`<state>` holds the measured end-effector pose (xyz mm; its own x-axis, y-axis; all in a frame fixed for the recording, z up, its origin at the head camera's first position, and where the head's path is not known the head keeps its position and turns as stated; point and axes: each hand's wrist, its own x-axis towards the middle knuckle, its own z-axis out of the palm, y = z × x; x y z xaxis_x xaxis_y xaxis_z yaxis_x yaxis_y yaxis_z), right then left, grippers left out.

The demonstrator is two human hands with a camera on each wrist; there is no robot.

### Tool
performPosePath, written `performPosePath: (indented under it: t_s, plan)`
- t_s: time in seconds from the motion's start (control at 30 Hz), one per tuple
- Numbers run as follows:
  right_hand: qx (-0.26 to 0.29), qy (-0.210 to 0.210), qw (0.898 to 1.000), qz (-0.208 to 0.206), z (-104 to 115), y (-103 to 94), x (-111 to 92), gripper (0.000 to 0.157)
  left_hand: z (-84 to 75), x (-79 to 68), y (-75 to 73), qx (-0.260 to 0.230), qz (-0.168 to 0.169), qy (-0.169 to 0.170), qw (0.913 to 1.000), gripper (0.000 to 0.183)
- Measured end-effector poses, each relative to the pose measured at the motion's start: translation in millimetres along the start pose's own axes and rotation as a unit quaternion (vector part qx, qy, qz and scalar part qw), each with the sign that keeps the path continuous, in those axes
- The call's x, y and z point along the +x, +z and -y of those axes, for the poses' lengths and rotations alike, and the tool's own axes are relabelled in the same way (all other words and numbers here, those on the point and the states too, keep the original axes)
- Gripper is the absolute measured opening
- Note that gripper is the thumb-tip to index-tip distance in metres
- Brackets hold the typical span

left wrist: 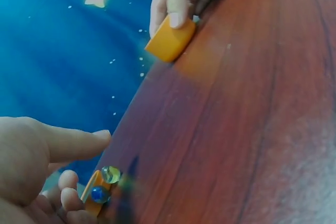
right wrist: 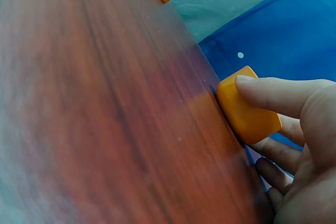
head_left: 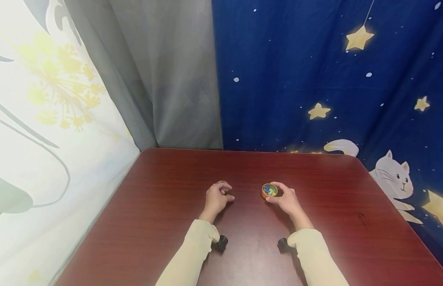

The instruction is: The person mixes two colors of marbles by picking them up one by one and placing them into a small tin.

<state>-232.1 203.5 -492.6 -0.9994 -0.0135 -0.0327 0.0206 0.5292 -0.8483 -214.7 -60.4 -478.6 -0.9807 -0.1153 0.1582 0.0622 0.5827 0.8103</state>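
Note:
My right hand [head_left: 287, 199] grips a small round orange cup [right wrist: 247, 111], thumb on one side and fingers on the other. Blue and yellow-green marbles [head_left: 269, 190] fill the cup, which stands low at the tabletop. Opposite, my left hand [head_left: 216, 198] hovers at a shallower orange dish [left wrist: 90, 208], mostly hidden behind the fingers. A blue marble [left wrist: 100, 194] and a clear yellow-green marble [left wrist: 111, 174] show at that dish, close by the fingertips. The left thumb stretches out straight above them, apart from the loosely bent fingers.
Both hands work over a reddish-brown wooden table [head_left: 250, 167]. Black wrist devices stick out under the cream sleeves [head_left: 194, 246]. Beyond the far edge hang a grey curtain [head_left: 182, 79] and a blue star-patterned curtain [head_left: 278, 79]; a white flowered curtain [head_left: 82, 167] hangs at left.

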Motion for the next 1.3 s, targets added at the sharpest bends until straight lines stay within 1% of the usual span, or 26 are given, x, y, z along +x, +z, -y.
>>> performPosePath:
  t_s: [0.07,0.17,0.4,0.67,0.8,0.97,1.3]
  plan:
    - [0.001,0.0,1.0,0.001,0.0,-0.3,0.2,0.062,-0.6,-0.5,-2.8,0.006,-0.006,-0.015,0.9999,0.03]
    - [0.003,0.002,1.0,0.001,0.3,-0.7,0.4,0.061,-0.2,-0.6,-6.1,0.014,-0.01,-0.028,0.9995,0.03]
    - [0.005,0.005,1.0,0.002,0.5,-1.3,-0.3,0.061,5.6,0.9,-7.4,0.024,-0.009,-0.03,0.9992,0.032]
    - [0.006,-0.001,1.0,0.003,0.7,-1.9,-1.0,0.062,8.8,-0.2,-7.1,0.024,-0.008,-0.049,0.9985,0.027]
    - [0.007,-0.007,1.0,0.001,0.9,-1.7,-0.7,0.061,9.5,-0.1,-7.3,0.025,-0.013,-0.053,0.9982,0.025]
    - [0.005,-0.011,1.0,0.001,0.1,-1.2,-0.9,0.061,10.6,-0.3,-7.0,0.029,-0.02,-0.049,0.9982,0.023]
    - [0.002,-0.002,1.0,0.003,-1.5,-0.5,-1.2,0.062,11.5,-1.7,-7.0,0.035,-0.023,-0.054,0.9977,0.02]
